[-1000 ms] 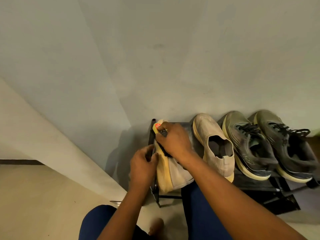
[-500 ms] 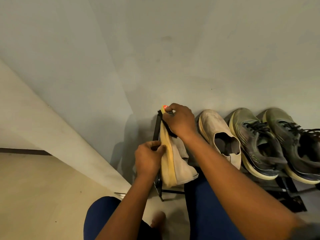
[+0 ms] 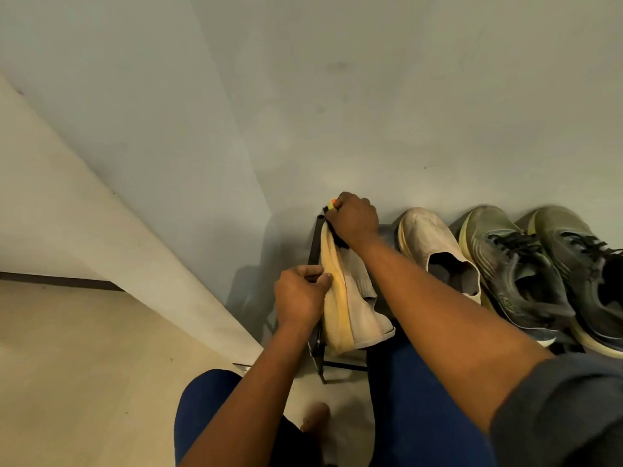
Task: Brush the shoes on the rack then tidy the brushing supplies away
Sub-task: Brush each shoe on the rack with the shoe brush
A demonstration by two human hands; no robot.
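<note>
Open floor [image 3: 84, 365] lay left of the rack [image 3: 315, 244]; the wall [image 3: 404, 112] closed the far side, and three shoes [image 3: 438, 251] crowded the shelf to the right.

1. From my head camera, the brush [image 3: 332, 210] is almost wholly buried under my right hand [image 3: 354, 220]; I see only a yellow-and-orange tip and a dark strip of bristles.
2. My left hand [image 3: 300, 298] covers part of the tilted beige shoe [image 3: 350, 308], and its fingertips are hidden.
3. The black rack [image 3: 318, 348] shows just its left frame; shoes and my arm hide the rest.
4. The rightmost grey sneaker [image 3: 586, 261] is cut off by the right edge.
5. My right sleeve [image 3: 566, 412] is cropped at the corner.
</note>
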